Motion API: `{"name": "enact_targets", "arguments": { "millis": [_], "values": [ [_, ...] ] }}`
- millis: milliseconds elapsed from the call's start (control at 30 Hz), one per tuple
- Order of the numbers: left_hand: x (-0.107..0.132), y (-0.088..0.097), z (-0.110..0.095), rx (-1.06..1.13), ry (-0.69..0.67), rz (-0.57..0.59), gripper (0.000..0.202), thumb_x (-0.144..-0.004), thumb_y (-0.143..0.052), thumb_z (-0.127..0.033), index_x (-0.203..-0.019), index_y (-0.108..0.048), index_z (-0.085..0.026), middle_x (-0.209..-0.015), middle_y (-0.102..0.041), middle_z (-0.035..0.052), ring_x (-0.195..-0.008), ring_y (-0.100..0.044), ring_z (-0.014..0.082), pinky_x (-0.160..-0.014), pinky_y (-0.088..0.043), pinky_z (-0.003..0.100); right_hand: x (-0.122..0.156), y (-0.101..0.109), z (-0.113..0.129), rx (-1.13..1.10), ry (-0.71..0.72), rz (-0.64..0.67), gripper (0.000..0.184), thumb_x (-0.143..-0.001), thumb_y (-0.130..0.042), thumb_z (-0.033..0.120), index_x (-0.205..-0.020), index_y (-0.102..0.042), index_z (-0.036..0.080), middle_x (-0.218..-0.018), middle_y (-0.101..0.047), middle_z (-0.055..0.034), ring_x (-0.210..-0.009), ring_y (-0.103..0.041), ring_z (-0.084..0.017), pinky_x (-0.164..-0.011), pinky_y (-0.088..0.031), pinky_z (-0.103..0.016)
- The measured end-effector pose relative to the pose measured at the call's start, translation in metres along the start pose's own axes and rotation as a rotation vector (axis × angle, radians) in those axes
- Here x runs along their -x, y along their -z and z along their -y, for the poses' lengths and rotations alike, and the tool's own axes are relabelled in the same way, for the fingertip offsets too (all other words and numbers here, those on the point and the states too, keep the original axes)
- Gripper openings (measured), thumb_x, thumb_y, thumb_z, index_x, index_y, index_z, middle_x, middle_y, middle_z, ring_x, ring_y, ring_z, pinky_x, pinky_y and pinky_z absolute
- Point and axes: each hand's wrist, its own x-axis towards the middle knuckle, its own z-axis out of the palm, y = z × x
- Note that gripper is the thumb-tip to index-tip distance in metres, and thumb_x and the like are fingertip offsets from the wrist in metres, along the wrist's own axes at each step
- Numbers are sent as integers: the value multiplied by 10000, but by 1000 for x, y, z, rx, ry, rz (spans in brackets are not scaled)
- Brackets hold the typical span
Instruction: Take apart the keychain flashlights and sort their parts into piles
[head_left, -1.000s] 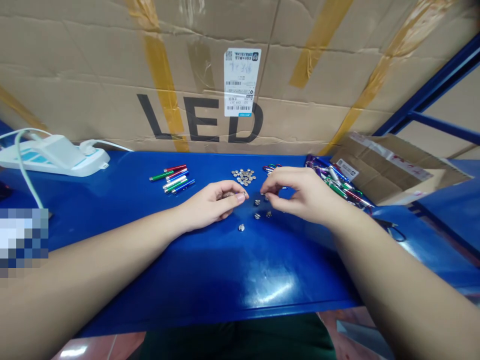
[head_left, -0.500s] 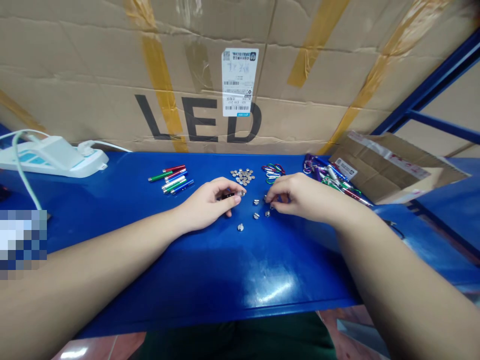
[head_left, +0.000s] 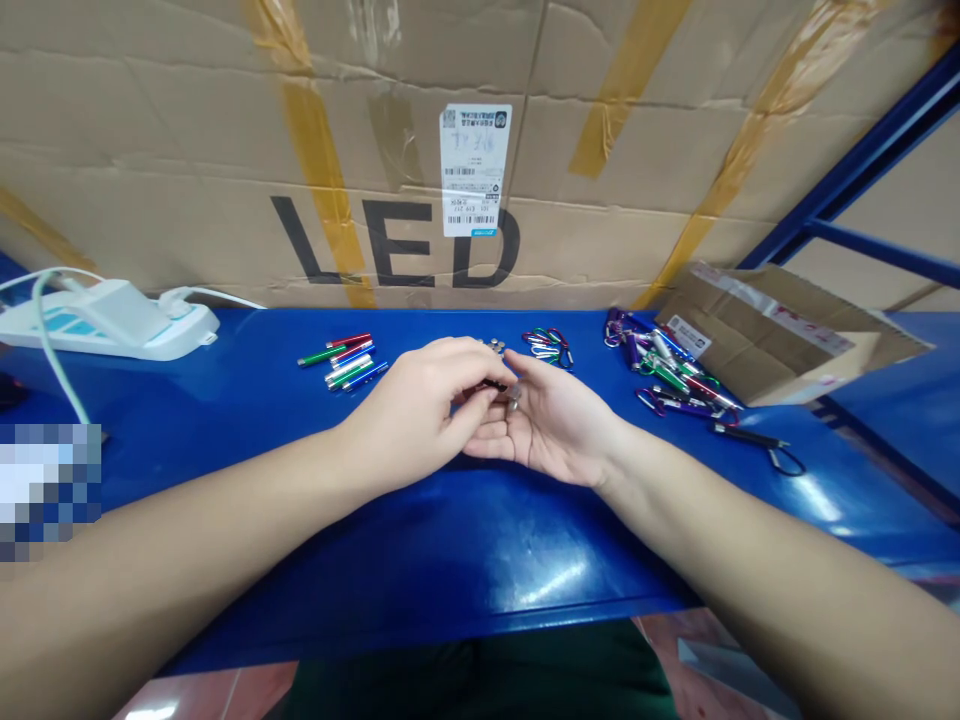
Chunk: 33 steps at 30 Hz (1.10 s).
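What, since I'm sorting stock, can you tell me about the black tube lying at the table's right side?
The black tube is slim and straight, perhaps metal, with a silvery end at left and a dark loop at right. It lies unheld on the blue table, slightly slanted, just nearer the viewer than the coloured tubes.

A glossy blue table [head_left: 420, 570] stands before a big, creased cardboard carton [head_left: 180, 150] printed "LED" in black, with yellowish-brown tape strips [head_left: 319, 160] and a white shipping label [head_left: 474, 185]. Blue metal frame [head_left: 862, 160] at right; pinkish tiled floor [head_left: 251, 690] below; white light gleams on the tabletop.
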Motion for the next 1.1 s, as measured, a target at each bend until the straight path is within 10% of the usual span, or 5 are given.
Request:
{"name": "enact_targets", "arguments": {
  "millis": [300,567,900,1100],
  "values": [
    [1,1,5,-37,-42,-36,285,-868,-539,-45,-1004,-756,-170,-1043,-787,73,-1012,-727,202,-911,-589,353,-8,7,-3,-75,49,45,426,-1141,-252,315,-975,-599,133,-710,-658,-33,-558,-703,-140,-632,-652,-269],
    [-1,5,7,3,-46,-53,286,-846,-543,-39,-969,-769,-165,-1017,-769,74,-987,-712,198,-922,-575,359,-7,9,-5,-116,111,73,385,-1133,-270,285,-1009,-603,137,-778,-674,-41,-755,-746,-161,-858,-651,-322],
    [-3,-14,36,896,881,-343,193,-663,-644,-78,-816,-740,-146,-810,-717,25,-686,-629,123,-700,-534,261,1,2,4,-59,162,-200,285,-1017,-404,164,-1187,-593,36,-1011,-693,-181,-914,-764,-212,-946,-639,-310],
    [-2,-21,42,1164,1057,-411,198,-607,-559,-27,-721,-684,-129,-769,-681,55,-670,-591,126,-641,-509,242,1,8,4,-52,209,-169,359,-904,-471,57,-1244,-588,41,-1038,-713,-171,-938,-772,-207,-987,-634,-323]
  ]
}}
